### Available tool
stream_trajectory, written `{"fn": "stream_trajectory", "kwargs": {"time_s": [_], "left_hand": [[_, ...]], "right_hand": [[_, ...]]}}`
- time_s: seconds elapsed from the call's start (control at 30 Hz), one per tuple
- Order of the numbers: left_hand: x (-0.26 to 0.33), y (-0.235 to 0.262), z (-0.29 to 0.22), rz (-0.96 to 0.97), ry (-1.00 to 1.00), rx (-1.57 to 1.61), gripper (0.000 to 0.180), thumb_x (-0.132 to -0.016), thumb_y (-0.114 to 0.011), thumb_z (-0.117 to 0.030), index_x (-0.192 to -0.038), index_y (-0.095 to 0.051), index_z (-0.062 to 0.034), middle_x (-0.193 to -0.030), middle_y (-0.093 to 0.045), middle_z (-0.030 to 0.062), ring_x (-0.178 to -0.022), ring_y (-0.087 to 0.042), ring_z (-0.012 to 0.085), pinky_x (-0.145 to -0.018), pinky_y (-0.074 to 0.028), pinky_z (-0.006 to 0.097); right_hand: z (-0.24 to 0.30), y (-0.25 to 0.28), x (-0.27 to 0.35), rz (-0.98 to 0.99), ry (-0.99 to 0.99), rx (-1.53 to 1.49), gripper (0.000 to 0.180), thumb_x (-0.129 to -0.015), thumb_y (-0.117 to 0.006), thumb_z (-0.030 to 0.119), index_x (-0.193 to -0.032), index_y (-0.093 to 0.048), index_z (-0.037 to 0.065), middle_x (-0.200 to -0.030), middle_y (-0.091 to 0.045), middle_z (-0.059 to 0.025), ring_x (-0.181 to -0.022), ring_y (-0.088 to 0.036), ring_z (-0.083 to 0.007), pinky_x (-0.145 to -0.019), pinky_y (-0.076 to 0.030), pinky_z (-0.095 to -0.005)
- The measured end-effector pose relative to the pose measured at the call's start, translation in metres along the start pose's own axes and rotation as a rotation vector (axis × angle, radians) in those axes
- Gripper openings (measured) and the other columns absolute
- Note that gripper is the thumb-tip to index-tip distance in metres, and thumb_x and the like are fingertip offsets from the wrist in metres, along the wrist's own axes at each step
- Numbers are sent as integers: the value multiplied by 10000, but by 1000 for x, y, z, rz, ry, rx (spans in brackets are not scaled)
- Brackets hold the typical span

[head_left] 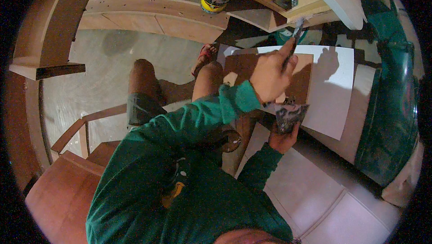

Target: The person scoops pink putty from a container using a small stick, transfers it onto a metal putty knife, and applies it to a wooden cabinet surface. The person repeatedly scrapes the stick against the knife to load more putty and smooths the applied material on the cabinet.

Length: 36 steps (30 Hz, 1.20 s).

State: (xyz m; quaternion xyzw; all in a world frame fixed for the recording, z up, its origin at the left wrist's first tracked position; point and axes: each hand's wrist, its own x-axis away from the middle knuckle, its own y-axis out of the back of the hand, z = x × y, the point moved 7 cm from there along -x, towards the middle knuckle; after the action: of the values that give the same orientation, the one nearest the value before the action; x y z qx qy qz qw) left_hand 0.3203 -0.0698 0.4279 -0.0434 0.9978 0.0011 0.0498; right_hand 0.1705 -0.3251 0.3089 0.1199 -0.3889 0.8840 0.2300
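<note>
My left hand (272,76) reaches up to the right, fingers wrapped round a narrow putty knife (297,35) with a dark handle. The pale, smeared tip of the knife is at the lower edge of a light wooden panel (317,15), where a whitish streak shows; I cannot tell whether it touches. Lower down, my right hand (284,142) is closed on a wide, flat scraper (291,116) covered in dark grey smears. Most of the right fingers are hidden behind it. Dark lumps of paste sit along the scraper's upper edge.
A yellow and black can (214,2) stands among wooden boards (148,13) at the top. Below my hands lie a white sheet (335,104) and a brown board (307,71). A curved white piece (337,1) hangs at upper right, near a dark green object (391,127).
</note>
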Motion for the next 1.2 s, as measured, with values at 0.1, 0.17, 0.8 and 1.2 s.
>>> {"fn": "stream_trajectory", "kwargs": {"time_s": [0.1, 0.17, 0.8, 1.2], "left_hand": [[12, -5, -9, -37, 12, 32, 497, -1047, -532, -265, -1473, -502, -12, -969, -676, 305, -901, -710, 416, -797, -544, 431], [20, 3, -12, -12, -5, 15, 489, -1048, -532, -262, -1468, -509, -15, -995, -681, 303, -936, -712, 405, -824, -543, 421], [11, -20, -34, -42, -16, 61, 525, -1030, -547, -216, -1494, -455, 11, -1068, -663, 326, -981, -648, 491, -857, -519, 498], [102, 65, 22, 580, 647, 637, 479, -1119, -418, -206, -1571, -366, -56, -954, -664, 107, -606, -606, 144, -538, -501, 269]], "right_hand": [[0, 1, 4, -91, 49, 77, 508, -1020, -564, 360, -1447, -518, 89, -1380, -619, -147, -1188, -627, -374, -987, -532, -583], [-1, 0, 4, -34, 35, 27, 502, -1024, -558, 356, -1449, -516, 93, -1381, -619, -146, -1194, -627, -370, -981, -537, -585], [-4, 8, 5, -152, 56, 120, 593, -1008, -573, 406, -1490, -469, 78, -1450, -568, -148, -1284, -570, -378, -1039, -496, -587], [51, -64, 2, -91, 571, 182, 588, -1010, -652, 284, -1510, -442, 58, -1505, -517, -150, -1337, -526, -367, -1152, -409, -562]]}}
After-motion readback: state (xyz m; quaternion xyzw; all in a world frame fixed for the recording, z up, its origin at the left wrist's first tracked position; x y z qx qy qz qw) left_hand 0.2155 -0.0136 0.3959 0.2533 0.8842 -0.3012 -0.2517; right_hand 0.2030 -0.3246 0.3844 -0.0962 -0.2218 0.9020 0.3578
